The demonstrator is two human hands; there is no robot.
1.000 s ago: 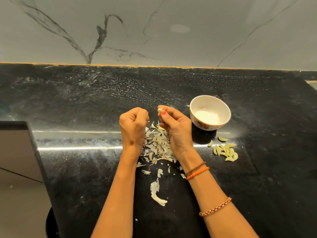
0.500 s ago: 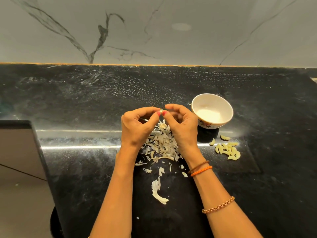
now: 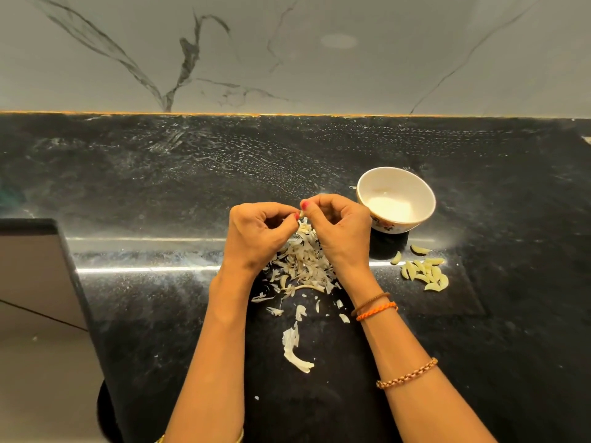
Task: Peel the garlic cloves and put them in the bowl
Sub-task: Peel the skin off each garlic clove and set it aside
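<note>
Small garlic clove [image 3: 301,214] is pinched between left hand [image 3: 257,238] and right hand [image 3: 340,233] fingertips, just left of the bowl [image 3: 427,199], above the skin pile [image 3: 303,266]. Risk: clove could be dropped into the skins and lost. Peeled cloves [image 3: 423,273] lie outside the bowl.

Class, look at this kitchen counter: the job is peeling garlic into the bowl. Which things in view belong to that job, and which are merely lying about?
Belong to the job:
left hand and right hand, pinching a garlic clove
bowl
pile of cloves beside the bowl

Merely lying about:
heap of papery skins under the hands
long skin strip
bracelets on the right arm
</note>
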